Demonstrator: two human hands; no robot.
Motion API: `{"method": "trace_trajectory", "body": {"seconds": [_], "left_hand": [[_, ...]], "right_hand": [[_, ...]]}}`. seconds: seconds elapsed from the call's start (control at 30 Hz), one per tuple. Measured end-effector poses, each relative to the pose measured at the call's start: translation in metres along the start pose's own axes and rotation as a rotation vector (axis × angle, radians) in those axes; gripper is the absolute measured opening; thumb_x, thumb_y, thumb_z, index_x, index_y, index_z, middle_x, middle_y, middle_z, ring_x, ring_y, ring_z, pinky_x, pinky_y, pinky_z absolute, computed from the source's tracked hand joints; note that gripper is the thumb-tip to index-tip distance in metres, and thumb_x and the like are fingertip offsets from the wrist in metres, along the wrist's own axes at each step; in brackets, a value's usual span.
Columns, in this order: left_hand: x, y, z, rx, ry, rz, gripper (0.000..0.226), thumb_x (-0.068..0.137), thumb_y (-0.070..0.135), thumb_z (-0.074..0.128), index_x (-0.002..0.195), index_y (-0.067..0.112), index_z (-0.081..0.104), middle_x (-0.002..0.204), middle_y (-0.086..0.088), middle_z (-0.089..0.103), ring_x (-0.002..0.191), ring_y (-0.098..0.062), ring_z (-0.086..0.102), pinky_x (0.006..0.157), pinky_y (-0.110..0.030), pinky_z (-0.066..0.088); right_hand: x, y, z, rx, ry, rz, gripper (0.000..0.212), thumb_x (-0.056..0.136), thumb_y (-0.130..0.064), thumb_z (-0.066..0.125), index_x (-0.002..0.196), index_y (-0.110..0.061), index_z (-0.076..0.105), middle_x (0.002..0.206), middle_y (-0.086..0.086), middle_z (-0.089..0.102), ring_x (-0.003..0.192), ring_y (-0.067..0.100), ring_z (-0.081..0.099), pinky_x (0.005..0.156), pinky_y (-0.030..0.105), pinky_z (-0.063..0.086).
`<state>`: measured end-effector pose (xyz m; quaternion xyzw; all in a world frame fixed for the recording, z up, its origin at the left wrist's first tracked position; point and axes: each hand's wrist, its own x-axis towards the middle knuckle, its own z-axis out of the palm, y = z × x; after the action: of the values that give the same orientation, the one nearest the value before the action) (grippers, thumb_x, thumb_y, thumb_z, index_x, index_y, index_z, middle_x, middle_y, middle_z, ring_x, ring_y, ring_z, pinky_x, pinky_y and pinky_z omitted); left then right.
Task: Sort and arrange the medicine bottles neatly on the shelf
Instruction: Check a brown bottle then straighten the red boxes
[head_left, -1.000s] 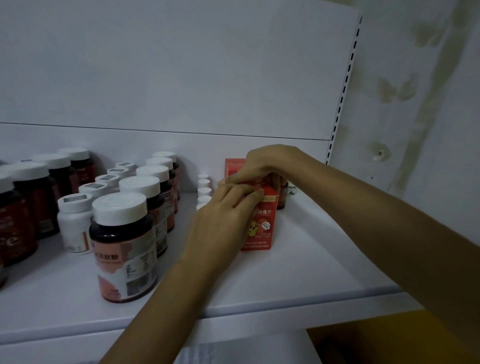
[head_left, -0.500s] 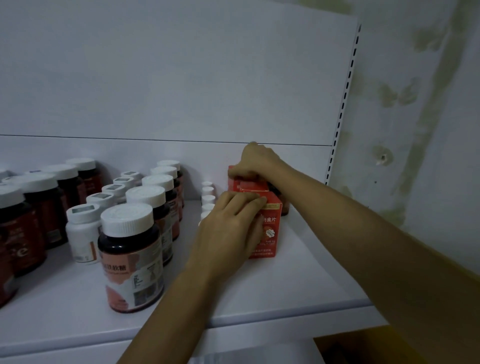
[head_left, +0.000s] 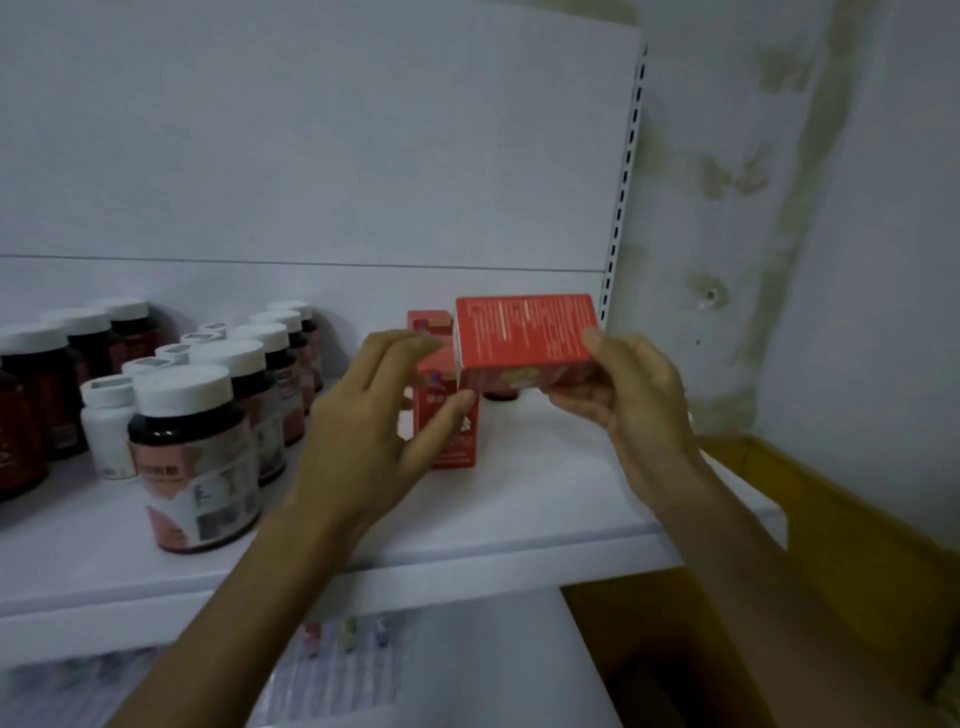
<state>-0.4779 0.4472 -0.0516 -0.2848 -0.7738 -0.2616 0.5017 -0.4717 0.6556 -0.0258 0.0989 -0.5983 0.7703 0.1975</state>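
My right hand (head_left: 631, 400) grips a red medicine box (head_left: 524, 338) lying on its side, lifted above the white shelf (head_left: 545, 499). The fingers of my left hand (head_left: 379, 421) are spread and relaxed, and its fingertips touch the box's left end. Behind the left hand stand two more red boxes, a front one (head_left: 452, 441) and a rear one (head_left: 428, 325), both partly hidden. On the shelf's left stand rows of dark bottles with white caps, the nearest one (head_left: 195, 457) at the front, and small white bottles (head_left: 106, 426).
A dark bottle (head_left: 501, 396) shows partly under the held box, near the shelf's perforated upright (head_left: 623, 182). A stained wall rises to the right. Below right sits a yellow cardboard box (head_left: 831, 545). Packaged goods lie on the lower level (head_left: 343, 670).
My right hand has lifted a red box from the back of the shelf and turned it on its side. My left hand has come off the front box and now touches the lifted one.
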Motion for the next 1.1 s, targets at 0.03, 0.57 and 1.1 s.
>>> {"method": "trace_trajectory", "body": {"seconds": [0.03, 0.57, 1.1], "left_hand": [[-0.002, 0.009, -0.003, -0.077, -0.027, -0.097, 0.047, 0.088, 0.053, 0.051, 0.114, 0.015, 0.057, 0.105, 0.005, 0.060, 0.077, -0.003, 0.061, 0.065, -0.010, 0.047], [-0.032, 0.030, -0.002, -0.841, -0.348, -0.688, 0.077, 0.073, 0.013, 0.075, 0.138, 0.031, 0.038, 0.120, 0.005, 0.063, 0.101, -0.023, 0.068, 0.083, -0.034, 0.056], [-0.029, 0.029, -0.006, -0.907, -0.427, -0.765, 0.070, 0.067, 0.032, 0.071, 0.129, 0.035, 0.039, 0.103, -0.003, 0.072, 0.088, -0.027, 0.071, 0.070, -0.025, 0.055]], "right_hand": [[-0.008, 0.008, -0.008, 0.041, -0.021, 0.018, 0.042, 0.079, -0.032, 0.066, 0.101, 0.001, 0.051, 0.083, 0.010, 0.070, 0.083, 0.030, 0.071, 0.066, 0.030, 0.058], [-0.012, 0.039, -0.034, -0.077, -0.464, 0.138, 0.046, 0.075, -0.045, 0.060, 0.113, -0.020, 0.060, 0.100, 0.004, 0.069, 0.086, 0.019, 0.070, 0.060, 0.032, 0.056], [-0.014, 0.039, -0.036, 0.017, -0.575, 0.120, 0.049, 0.071, -0.034, 0.067, 0.117, -0.020, 0.056, 0.097, 0.000, 0.074, 0.085, 0.025, 0.072, 0.066, 0.029, 0.059]]}}
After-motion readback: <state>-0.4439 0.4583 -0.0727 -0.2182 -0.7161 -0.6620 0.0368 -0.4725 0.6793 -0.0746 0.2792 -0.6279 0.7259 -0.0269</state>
